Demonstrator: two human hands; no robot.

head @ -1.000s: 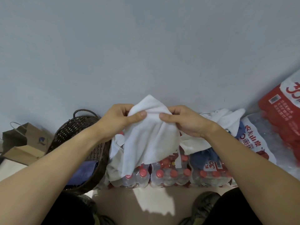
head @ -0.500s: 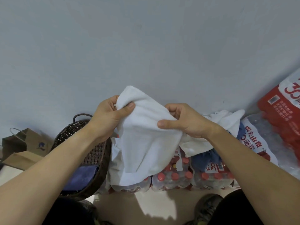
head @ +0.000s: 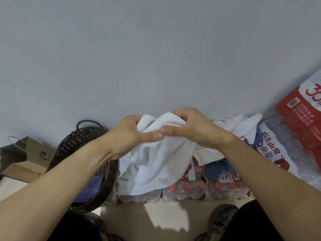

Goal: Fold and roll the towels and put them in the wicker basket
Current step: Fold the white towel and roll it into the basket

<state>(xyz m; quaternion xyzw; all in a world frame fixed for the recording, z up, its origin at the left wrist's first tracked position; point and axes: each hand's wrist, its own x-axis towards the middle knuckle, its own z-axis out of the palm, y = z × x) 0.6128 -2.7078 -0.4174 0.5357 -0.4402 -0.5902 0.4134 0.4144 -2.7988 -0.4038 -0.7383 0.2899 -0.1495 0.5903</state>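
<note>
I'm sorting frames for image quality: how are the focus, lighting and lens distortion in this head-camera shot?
Head view: the white towel and both hands, left hand and right hand, look soft, slightly blurred; light is dim and even, no glare; a bright patch lies on the floor; the wide lens bends the wall's base and stretches the forearms at the edges.

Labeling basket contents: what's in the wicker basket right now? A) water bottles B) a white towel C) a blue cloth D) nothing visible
C: a blue cloth lies inside the basket, while the white towel is held up by both hands, left hand and right hand.
</note>
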